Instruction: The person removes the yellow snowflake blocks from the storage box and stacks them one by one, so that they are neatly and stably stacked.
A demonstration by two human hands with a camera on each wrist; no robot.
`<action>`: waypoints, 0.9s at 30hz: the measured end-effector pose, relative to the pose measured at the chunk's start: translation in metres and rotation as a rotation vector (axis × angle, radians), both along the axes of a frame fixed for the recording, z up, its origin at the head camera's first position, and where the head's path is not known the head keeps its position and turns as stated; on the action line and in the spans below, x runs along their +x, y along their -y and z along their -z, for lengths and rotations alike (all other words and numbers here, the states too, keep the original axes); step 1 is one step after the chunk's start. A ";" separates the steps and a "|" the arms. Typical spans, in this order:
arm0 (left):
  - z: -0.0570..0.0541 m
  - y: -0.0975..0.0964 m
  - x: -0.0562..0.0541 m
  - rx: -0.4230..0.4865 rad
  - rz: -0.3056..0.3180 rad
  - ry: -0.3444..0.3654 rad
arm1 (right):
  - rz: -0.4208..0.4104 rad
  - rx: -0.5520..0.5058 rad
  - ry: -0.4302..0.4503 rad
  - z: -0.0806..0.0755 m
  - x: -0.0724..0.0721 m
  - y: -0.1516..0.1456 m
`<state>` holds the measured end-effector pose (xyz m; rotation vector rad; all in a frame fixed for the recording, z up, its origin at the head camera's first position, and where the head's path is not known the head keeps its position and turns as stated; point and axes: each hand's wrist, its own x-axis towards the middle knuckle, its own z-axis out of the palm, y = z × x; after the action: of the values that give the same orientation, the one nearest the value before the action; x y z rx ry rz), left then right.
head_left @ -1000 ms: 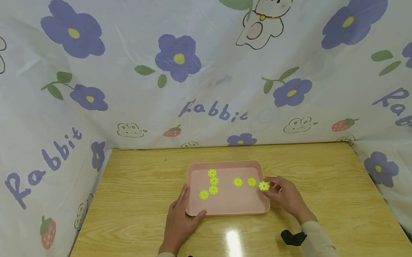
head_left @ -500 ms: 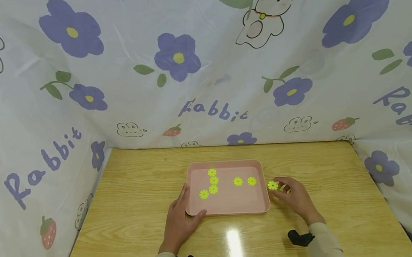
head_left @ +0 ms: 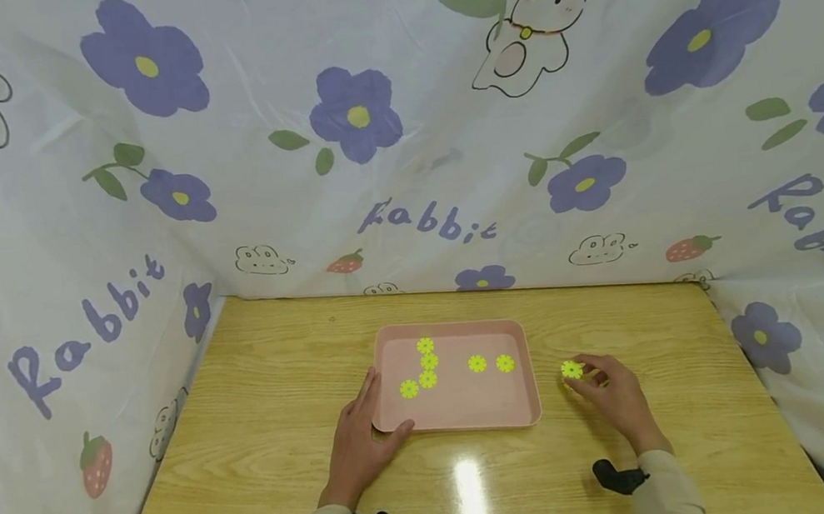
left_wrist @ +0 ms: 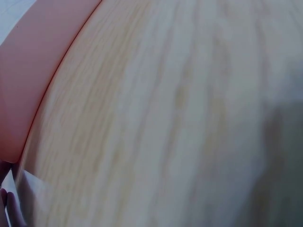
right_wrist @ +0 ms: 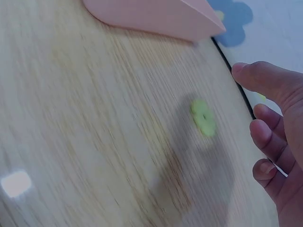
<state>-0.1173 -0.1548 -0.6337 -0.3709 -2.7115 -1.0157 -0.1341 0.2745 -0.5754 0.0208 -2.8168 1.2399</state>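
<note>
My left hand (head_left: 362, 440) rests against the left end of a shallow pink tray (head_left: 466, 415), thumb at its near edge. Inside lie several yellow-green flower-shaped pieces (head_left: 429, 361), most in a bent line on the left, with two on the right. Off the tray's right side, my right hand (head_left: 615, 399) pinches another flower-shaped piece (head_left: 571, 369) at its fingertips in the head view. In the right wrist view, a green flower-shaped piece (right_wrist: 203, 117) shows against the wood, apart from the curled fingers. I cannot tell whether it is that same piece.
A wooden table (head_left: 278, 346) carries the tray, with a patterned curtain (head_left: 432, 163) hung along its back and both sides. Each wrist wears a black device (head_left: 620, 478). A bright reflection lies in front of the tray.
My right hand has moved rightward with the flower-shaped piece, from over the tray's right rim to above the table beside it. My left hand and the tray have kept their places.
</note>
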 end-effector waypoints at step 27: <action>0.004 0.000 -0.002 -0.001 -0.003 -0.011 | 0.057 -0.056 0.099 0.021 0.005 -0.011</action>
<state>-0.1189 -0.1544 -0.6382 -0.3718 -2.7020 -1.0079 -0.1291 0.2852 -0.5969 -0.1271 -2.8414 1.3423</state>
